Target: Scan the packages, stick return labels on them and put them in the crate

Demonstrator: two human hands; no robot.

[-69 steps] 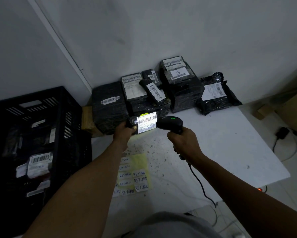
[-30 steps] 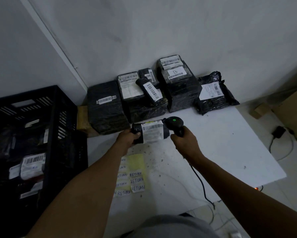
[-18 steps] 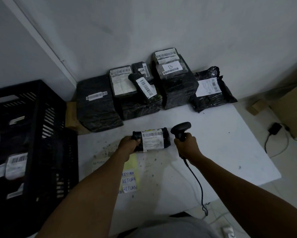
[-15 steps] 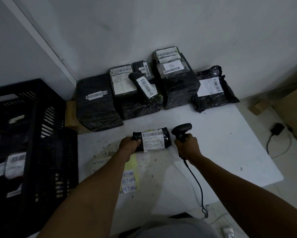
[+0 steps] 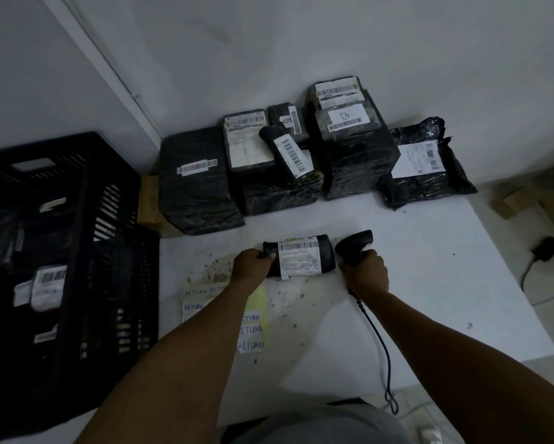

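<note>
My left hand (image 5: 251, 264) grips the left end of a small black wrapped package (image 5: 301, 259) with a white barcode label, held low over the white table (image 5: 429, 283). Just to its right, my right hand (image 5: 365, 274) holds a black barcode scanner (image 5: 355, 245) by the handle; its cable trails toward me. A sheet of handwritten RETURN labels (image 5: 250, 334) lies under my left forearm, partly hidden. The black crate (image 5: 77, 219) stands at the left with labelled packages inside. Several black packages (image 5: 352, 149) are stacked against the wall.
A brown cardboard piece (image 5: 150, 206) sits between the crate and the stack. A black poly bag (image 5: 426, 165) lies at the stack's right end. On the floor at right are a charger with cable (image 5: 546, 251) and cardboard boxes (image 5: 512, 200).
Both hands came down and toward me from the stack. The scanner's light, which lit the package label earlier, is off now, and the package lies lower, near the table.
</note>
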